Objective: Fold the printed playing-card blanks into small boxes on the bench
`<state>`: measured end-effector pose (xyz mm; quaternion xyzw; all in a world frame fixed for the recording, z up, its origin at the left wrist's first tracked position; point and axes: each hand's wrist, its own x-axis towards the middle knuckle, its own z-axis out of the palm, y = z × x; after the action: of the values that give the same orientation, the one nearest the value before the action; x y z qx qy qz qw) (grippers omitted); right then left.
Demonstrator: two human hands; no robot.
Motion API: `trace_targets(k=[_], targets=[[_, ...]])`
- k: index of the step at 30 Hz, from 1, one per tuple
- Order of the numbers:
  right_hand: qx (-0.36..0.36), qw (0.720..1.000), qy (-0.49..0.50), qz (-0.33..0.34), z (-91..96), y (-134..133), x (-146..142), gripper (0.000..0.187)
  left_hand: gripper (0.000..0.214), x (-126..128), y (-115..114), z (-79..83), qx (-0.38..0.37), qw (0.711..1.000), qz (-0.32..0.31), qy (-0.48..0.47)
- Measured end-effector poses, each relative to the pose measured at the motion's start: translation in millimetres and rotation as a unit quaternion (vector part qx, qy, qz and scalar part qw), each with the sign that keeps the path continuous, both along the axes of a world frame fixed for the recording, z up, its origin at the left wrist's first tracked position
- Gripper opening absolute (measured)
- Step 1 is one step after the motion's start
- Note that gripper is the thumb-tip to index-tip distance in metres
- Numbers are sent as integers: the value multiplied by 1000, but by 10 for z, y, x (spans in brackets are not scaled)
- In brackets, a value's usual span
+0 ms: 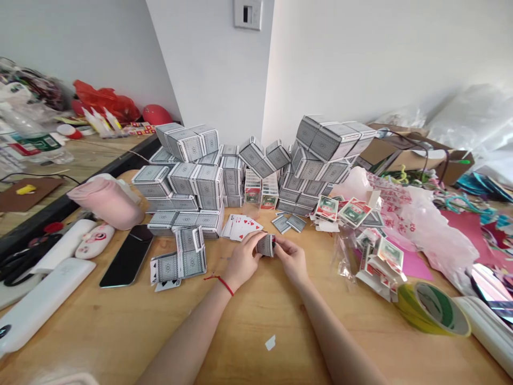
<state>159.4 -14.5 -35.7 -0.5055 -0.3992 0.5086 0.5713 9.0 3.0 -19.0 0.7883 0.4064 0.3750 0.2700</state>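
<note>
Between my two hands is a grey-backed playing card (265, 245) that looks bent; whether it is one card or several I cannot tell. My left hand (243, 262), with a red string at the wrist, pinches its left side. The fingers of my right hand (293, 260) close on its right edge, where a dark and red patch shows. Just beyond lie loose face-up cards (243, 229) and several face-down cards (289, 223). To the left is a small joined piece of folded cards (180, 262). Blocks built of folded cards (196, 182) stand behind.
More card blocks (328, 139) rise at the back right. Red and green card boxes (252, 195) stand in the middle; opened ones (382, 262) lie right, near a yellow tape roll (435, 308). A phone (126, 256) lies left. A white scrap (270, 343) lies in front.
</note>
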Motion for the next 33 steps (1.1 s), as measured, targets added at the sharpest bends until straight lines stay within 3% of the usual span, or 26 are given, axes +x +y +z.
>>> trace_targets(k=[6, 13, 22, 33], targets=[[-10, 999, 17, 39, 64, -9, 12, 28, 58, 9, -12, -38, -9, 1000, 23, 7], [-29, 986, 142, 80, -15, 16, 34, 22, 54, 15, -16, -29, -12, 1000, 28, -1], [-60, 961, 258, 79, -42, 30, 38, 11, 53, 22, -33, -45, 11, 1000, 27, -8], [-56, 965, 250, 49, -35, -2, -7, 17, 47, 18, -55, -50, 56, 997, 32, 38]])
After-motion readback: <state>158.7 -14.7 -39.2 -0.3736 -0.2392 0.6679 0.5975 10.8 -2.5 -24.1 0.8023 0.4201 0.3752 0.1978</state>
